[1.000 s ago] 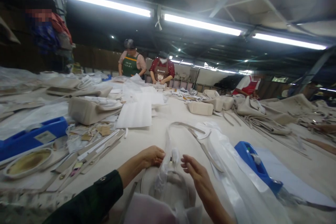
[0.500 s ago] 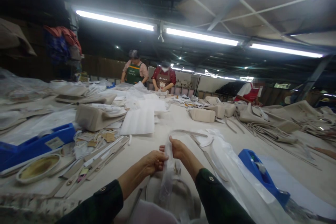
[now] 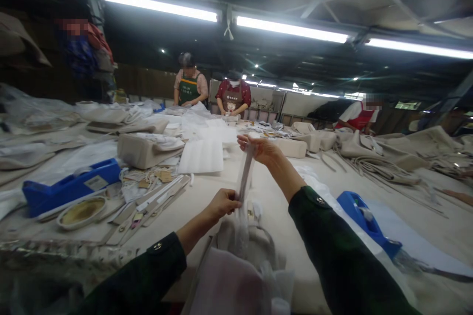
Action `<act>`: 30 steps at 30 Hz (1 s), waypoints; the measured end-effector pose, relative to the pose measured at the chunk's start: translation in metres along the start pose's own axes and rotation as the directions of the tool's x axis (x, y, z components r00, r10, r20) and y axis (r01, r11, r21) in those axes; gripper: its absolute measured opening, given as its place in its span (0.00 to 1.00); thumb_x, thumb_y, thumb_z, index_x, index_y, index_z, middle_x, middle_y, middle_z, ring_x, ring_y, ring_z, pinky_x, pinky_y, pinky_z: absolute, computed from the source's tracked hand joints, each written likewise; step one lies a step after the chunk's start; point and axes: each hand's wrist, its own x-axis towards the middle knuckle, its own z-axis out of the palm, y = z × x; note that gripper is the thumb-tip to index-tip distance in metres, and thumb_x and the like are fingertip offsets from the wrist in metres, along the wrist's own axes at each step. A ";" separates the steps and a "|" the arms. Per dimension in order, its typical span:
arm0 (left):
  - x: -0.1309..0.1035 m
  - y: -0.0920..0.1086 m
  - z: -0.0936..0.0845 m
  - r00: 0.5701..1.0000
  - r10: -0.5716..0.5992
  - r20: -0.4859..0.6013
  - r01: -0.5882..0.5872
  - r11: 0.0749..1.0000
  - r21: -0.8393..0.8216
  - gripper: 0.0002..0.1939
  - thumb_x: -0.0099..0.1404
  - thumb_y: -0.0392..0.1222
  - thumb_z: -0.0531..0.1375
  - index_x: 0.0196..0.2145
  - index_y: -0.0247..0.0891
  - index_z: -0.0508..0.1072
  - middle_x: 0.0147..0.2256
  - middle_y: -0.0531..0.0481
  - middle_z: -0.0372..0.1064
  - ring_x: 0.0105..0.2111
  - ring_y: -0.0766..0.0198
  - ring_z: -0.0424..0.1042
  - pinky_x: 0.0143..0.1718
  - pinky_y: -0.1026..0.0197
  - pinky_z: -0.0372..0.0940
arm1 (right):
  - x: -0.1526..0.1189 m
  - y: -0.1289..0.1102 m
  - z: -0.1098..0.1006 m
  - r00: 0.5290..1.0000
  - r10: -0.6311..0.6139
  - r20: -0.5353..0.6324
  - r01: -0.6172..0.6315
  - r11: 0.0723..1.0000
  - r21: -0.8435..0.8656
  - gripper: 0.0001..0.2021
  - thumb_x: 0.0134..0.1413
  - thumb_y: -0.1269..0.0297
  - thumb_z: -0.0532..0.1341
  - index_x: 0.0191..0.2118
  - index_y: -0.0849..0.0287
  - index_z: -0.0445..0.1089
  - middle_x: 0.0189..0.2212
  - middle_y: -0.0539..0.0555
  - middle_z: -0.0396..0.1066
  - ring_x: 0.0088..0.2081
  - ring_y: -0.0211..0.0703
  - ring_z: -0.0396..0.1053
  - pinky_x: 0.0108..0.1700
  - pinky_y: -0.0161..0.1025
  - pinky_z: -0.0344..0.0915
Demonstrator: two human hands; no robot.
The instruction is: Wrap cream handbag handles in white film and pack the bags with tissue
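— Above the table's near edge: strip pulled taut between both hands. Left hand pinching the lower end, right hand gripping the top, raised.

— Best kept straight, probably; steady tension, no twisting, low pinch firm so nothing slips.

— Looks pale, thin, translucent, slightly creased; runs down into a clear bag over a beige handbag at the near edge.

— And nearby?

— Blue tape dispenser to the right, another toward the left edge.

Both arms wear dark green long sleeves, each with a small round button near the cuff; the left hand and right hand are bare.
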 end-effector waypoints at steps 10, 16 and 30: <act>-0.006 -0.016 0.002 0.988 0.043 -0.147 -0.022 0.990 0.139 0.06 0.46 0.32 0.64 0.19 0.34 0.69 0.15 0.59 0.59 0.16 0.71 0.56 0.20 0.66 0.49 | -0.056 -0.084 0.057 0.930 -0.331 0.158 0.348 0.933 -0.089 0.11 0.59 0.78 0.54 0.44 0.67 0.69 0.31 0.56 0.79 0.32 0.40 0.76 0.38 0.36 0.74; -0.010 -0.010 0.003 0.968 0.109 -0.224 -0.082 0.989 0.124 0.10 0.41 0.33 0.68 0.20 0.34 0.69 0.16 0.57 0.59 0.19 0.68 0.58 0.22 0.65 0.51 | -0.091 -0.088 0.085 0.829 -0.482 0.285 0.548 0.802 -0.239 0.12 0.54 0.81 0.59 0.43 0.64 0.73 0.28 0.51 0.79 0.32 0.39 0.77 0.44 0.40 0.73; -0.132 0.066 -0.009 0.877 0.031 0.479 0.197 0.887 -0.417 0.33 0.64 0.63 0.57 0.50 0.28 0.72 0.40 0.32 0.75 0.39 0.47 0.76 0.43 0.49 0.67 | -0.094 0.042 -0.006 0.598 -0.437 0.672 0.692 -0.141 -0.708 0.24 0.53 0.80 0.49 0.47 0.54 0.76 0.48 0.55 0.76 0.51 0.48 0.70 0.55 0.49 0.60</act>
